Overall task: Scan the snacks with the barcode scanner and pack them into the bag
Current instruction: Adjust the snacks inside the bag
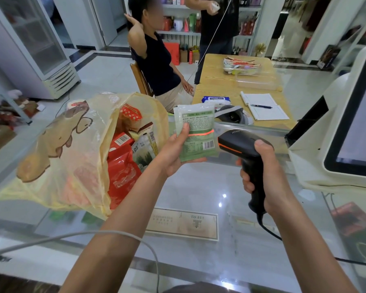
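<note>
The bag [78, 157] lies open on my left, already stuffed. Right hand [264, 176] wrapped round the scanner [247, 149], left hand [175, 153] pinching a green snack packet [195, 123] just in front. Mid-scan, I reckon: the beam [201, 133] sits above the barcode [209, 145], so nudge down, then bag it.

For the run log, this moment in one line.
step: scanning | left hand: holds green packet | right hand: grips barcode scanner | red beam on packet | bag: partly filled
</note>
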